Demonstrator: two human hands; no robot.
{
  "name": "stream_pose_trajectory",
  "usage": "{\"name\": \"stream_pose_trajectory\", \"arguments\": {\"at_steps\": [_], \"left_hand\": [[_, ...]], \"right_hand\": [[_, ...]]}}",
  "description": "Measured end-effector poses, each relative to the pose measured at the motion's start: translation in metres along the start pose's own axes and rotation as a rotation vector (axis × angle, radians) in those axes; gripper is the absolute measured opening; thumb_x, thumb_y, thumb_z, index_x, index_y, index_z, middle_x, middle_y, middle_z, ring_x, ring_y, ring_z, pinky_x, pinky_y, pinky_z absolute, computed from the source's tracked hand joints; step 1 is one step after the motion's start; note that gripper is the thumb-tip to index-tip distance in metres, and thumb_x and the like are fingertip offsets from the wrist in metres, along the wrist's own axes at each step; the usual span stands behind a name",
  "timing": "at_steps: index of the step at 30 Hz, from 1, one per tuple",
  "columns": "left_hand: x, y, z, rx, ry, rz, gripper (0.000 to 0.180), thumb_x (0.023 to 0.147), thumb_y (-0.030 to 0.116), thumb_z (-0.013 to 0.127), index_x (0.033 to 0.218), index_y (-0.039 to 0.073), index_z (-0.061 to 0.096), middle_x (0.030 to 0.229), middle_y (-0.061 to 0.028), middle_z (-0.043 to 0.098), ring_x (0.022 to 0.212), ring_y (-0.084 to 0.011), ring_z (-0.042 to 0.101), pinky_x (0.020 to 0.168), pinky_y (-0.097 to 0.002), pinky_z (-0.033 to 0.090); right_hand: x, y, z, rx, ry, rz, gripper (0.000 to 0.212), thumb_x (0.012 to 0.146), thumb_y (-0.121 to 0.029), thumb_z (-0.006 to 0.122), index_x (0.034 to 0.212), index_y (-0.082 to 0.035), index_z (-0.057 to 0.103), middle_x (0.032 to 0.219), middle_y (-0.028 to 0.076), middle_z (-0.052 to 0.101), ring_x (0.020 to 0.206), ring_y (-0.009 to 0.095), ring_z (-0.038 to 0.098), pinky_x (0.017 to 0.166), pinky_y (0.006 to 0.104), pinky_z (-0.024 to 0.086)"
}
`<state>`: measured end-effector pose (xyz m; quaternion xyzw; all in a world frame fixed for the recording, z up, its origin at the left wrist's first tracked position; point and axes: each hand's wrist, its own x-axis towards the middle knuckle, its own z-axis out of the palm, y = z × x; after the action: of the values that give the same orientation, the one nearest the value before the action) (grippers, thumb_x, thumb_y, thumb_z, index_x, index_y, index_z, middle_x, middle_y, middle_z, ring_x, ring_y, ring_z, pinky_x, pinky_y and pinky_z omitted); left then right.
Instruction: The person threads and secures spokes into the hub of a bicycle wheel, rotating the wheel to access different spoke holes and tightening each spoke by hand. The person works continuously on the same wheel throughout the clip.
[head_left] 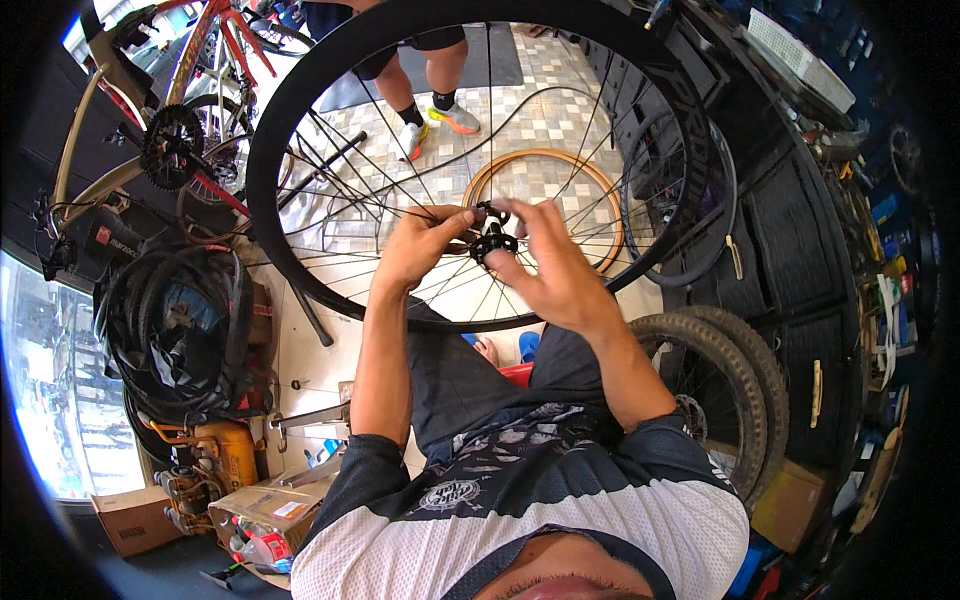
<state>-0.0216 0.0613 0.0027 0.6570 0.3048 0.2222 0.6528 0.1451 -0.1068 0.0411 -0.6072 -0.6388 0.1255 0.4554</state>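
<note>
A large black bicycle rim (268, 170) stands in front of me, tilted over my lap. At its middle is a black hub (494, 250), with a few thin dark spokes running out to the rim. My left hand (415, 248) is closed at the hub's left side, thumb and forefinger pinching a bundle of dark spokes (345, 192) that fans out to the left. My right hand (556, 275) curls round the hub's right side, its thumb below and its fingers, slightly blurred, at the upper flange. Part of the hub is hidden by my fingers.
Beyond the rim lie a tan tyre (548, 156) and a black hose on the tiled floor; another person's shoes (455, 119) stand there. Bicycle frames (105, 185) and black tubes (180, 335) crowd the left. Knobbly tyres (755, 385) and black drawers (800, 235) line the right.
</note>
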Motion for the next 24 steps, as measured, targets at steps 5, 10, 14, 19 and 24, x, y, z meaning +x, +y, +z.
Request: {"name": "stream_pose_trajectory", "arguments": {"at_steps": [5,10,14,19,24], "left_hand": [[0.003,0.003,0.005,-0.044,0.022,-0.001,0.032,0.101,0.021,0.071,0.119,-0.004,0.076,0.107,-0.0104,0.078,0.094,-0.0161,0.071,0.08,-0.0319,0.06],[0.0,0.007,0.007,-0.116,0.042,0.028,0.029,0.1,0.016,0.071,0.12,-0.004,0.075,0.109,-0.0108,0.078,0.099,-0.0169,0.071,0.081,-0.0323,0.06],[0.002,0.003,0.008,-0.113,0.022,0.058,0.03,0.101,0.017,0.069,0.122,-0.003,0.074,0.109,-0.0121,0.078,0.101,-0.0187,0.073,0.081,-0.0315,0.06],[0.002,0.0,0.006,-0.129,0.016,0.064,0.029,0.101,0.016,0.068,0.121,-0.004,0.074,0.108,-0.0123,0.077,0.098,-0.0183,0.073,0.082,-0.0316,0.06],[0.001,0.0,0.007,-0.123,0.017,0.066,0.027,0.102,0.014,0.067,0.12,-0.004,0.074,0.106,-0.0121,0.077,0.093,-0.0175,0.073,0.082,-0.031,0.061]], "right_hand": [[0.008,-0.009,-0.047,0.362,0.143,-0.232,0.033,0.099,-0.009,0.068,0.131,-0.003,0.066,0.116,0.012,0.062,0.105,0.028,0.066,0.088,0.0384,0.054],[0.033,-0.005,-0.069,0.022,0.217,-0.478,0.031,0.086,0.006,0.074,0.114,-0.006,0.078,0.109,0.008,0.071,0.101,0.025,0.07,0.088,0.0356,0.056],[0.037,0.03,-0.044,-0.02,0.103,-0.31,0.035,0.086,0.007,0.069,0.115,-0.009,0.076,0.118,0.009,0.071,0.1,0.029,0.072,0.087,0.0378,0.058],[0.043,0.064,-0.016,-0.358,-0.083,-0.252,0.034,0.088,0.001,0.061,0.118,-0.009,0.074,0.124,0.01,0.068,0.099,0.032,0.074,0.085,0.0423,0.061],[0.062,0.081,-0.002,-0.618,-0.172,-0.233,0.018,0.091,-0.008,0.061,0.104,-0.003,0.071,0.116,0.013,0.066,0.095,0.035,0.075,0.079,0.0454,0.062]]}}
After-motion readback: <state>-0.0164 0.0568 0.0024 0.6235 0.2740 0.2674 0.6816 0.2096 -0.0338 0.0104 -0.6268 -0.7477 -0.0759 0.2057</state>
